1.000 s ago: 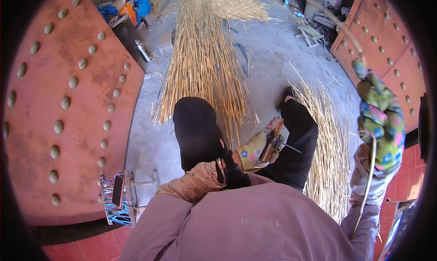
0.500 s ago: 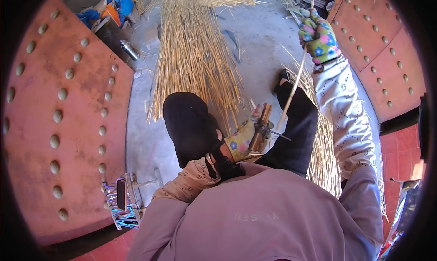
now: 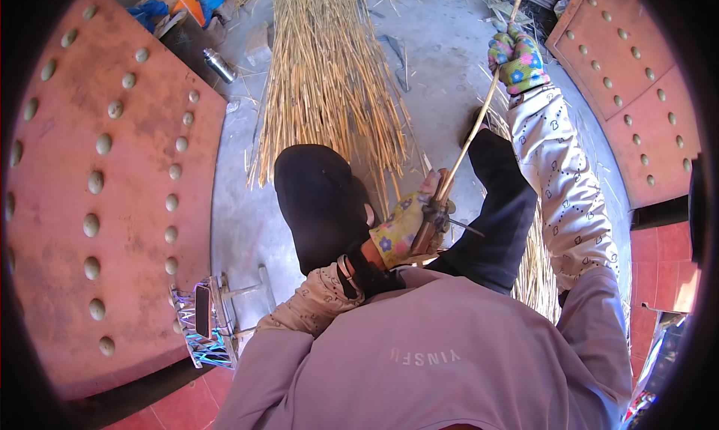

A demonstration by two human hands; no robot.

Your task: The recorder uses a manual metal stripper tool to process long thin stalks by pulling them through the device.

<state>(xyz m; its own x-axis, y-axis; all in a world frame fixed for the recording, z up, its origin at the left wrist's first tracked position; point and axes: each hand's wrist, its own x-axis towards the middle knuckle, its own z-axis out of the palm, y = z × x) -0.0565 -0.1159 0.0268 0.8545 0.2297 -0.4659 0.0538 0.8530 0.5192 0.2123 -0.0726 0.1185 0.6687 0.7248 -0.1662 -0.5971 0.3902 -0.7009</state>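
- Head view, looking down: near the centre, toward four o'clock, the left hand [image 3: 401,224], in a flowered glove, is closed around a brown wooden tool [image 3: 431,224] with a thin dark spike sticking out toward four o'clock.
- Between one and two o'clock, the right hand [image 3: 518,64], in a matching glove at the end of an outstretched arm, grips a long pale stalk [image 3: 479,121].
- The stalk slants from beyond that hand, near one o'clock, down to the tool, where its lower end meets the upper part; whether it passes inside cannot be told.
- At twelve o'clock, a large spread of straw-coloured stalks [image 3: 326,104] lies on the grey floor [image 3: 442,55].
- Between three and four o'clock, a second pile of stalks [image 3: 538,261] shows past the right leg [image 3: 500,198], in black trousers.
- At half past ten, a metal bottle [image 3: 219,65]; at eight o'clock, a phone [image 3: 202,310] on a strapped stool [image 3: 208,351].
- At nine and two o'clock, studded reddish doors [image 3: 138,183].
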